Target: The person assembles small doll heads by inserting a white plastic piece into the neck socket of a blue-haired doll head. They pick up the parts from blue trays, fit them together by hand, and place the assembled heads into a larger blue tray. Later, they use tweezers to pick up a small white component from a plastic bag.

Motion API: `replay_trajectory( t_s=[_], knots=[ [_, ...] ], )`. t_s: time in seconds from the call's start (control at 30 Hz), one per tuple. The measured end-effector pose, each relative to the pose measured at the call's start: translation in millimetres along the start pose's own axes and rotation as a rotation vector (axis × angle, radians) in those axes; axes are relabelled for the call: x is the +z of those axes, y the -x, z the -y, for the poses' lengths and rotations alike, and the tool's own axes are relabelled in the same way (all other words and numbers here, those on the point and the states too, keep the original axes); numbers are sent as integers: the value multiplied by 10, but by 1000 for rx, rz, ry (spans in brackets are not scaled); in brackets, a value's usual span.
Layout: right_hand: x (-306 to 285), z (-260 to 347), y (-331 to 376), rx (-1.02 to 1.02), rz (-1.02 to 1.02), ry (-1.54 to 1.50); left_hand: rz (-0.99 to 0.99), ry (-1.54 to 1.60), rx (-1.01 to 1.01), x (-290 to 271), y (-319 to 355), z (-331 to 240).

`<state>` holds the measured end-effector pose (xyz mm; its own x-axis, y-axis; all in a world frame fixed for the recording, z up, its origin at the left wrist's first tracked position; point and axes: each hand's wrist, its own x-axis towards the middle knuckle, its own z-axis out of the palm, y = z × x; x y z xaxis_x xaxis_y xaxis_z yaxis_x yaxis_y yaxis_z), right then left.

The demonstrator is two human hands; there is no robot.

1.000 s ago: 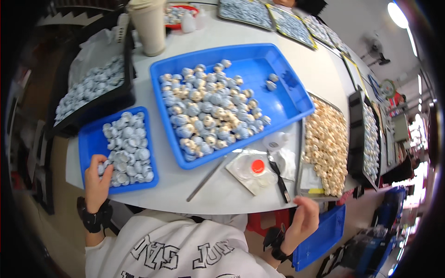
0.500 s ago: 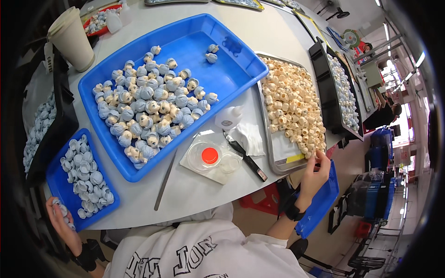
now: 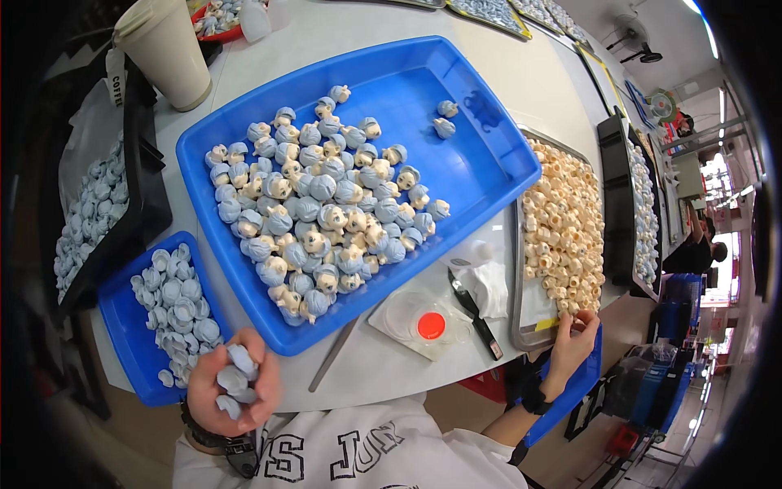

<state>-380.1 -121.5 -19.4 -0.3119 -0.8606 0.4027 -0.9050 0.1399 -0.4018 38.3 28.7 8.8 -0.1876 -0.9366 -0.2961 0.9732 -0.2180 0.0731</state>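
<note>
My left hand is curled palm-up around several light blue doll hair pieces, thin hollow shells. It is beside a small blue tray with more hair pieces. At the near end of a metal tray, the thumb and fingers of my right hand close on a cream doll face piece at the edge of the pile of face pieces; the fingertips partly hide it. Between my hands stands a large blue tub of assembled doll heads with blue hair.
A red-topped round container, a black-handled knife, a metal strip and a white bottle lie near the front edge. A lidded cup stands far left. Black trays flank the work area.
My left hand has moved right from the small tray's outer side to its near right corner, keeping the hair pieces. My right hand stays at the metal tray's near end. The view has shifted.
</note>
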Motion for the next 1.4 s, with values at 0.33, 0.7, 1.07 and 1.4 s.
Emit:
replay_trajectory(
  t_s=[0.33,0.7,1.07,1.4],
  knots=[
    [146,56,-70,8,-25,-35,156,-107,91,-70,-19,-22],
    [50,459,47,-12,-244,-290,83,-257,46,43,7,-40],
    [-54,1446,719,-284,147,-936,12,-441,163,-73,84,40],
    [48,1168,648,373,874,-1365,121,-546,-146,-38,-55,41]
  ],
)
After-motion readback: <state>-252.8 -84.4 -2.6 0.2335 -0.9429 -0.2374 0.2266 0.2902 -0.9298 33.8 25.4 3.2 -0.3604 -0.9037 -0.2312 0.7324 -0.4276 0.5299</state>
